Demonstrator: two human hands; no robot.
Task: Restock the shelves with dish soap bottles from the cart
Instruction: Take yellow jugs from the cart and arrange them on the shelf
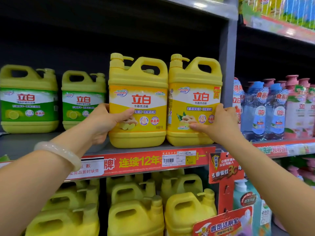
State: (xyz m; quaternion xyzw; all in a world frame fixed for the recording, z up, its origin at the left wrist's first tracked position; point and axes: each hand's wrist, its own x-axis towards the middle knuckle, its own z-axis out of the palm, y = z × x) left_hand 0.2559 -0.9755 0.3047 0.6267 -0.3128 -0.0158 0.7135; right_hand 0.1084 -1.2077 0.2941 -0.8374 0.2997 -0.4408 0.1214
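Observation:
Two yellow dish soap jugs with pump tops stand side by side at the front of the grey shelf [20,145]. My left hand [104,121] grips the left jug [138,99] at its left side, thumb across the label. My right hand [219,123] grips the right jug [194,97] at its right edge, thumb on the lower label. Both jugs are upright and touch each other. The cart is out of view.
Two green-labelled yellow jugs [29,99] stand further left on the same shelf, set back. A grey upright post [227,65] borders the right jug. Blue and pink bottles [272,109] fill the neighbouring shelf. Several yellow jugs [136,215] crowd the shelf below.

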